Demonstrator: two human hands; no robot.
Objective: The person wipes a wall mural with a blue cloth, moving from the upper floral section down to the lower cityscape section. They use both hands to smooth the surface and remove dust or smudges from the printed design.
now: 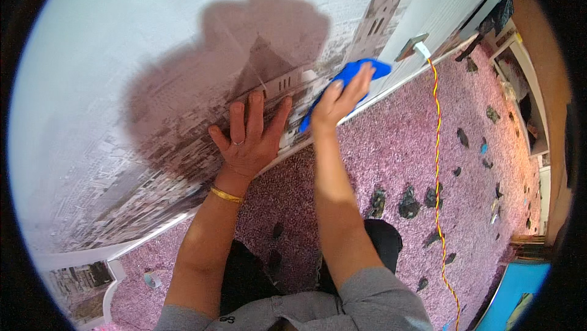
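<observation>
A wall covering printed with a city scene [110, 193] spreads across the wall before me, a tall tower near its right side. Flat against it, fingers spread, rests my left hand [251, 143], with a ring on one finger and a yellow band at the wrist. My right hand [341, 99] presses a blue cloth [353, 71] to the wall just above its bottom edge. Part of the cloth is hidden under the palm. The shadow of my head and upper body falls over the printed buildings.
Right of the cloth, a white plug [422, 50] sits in a wall socket [410, 46]. Its twisted red-and-yellow cord [437, 147] runs over the purple carpet [394, 156]. Dark scraps [409, 202] litter the carpet. A tape roll [152, 279] lies at lower left; a blue panel [513, 294] stands at lower right.
</observation>
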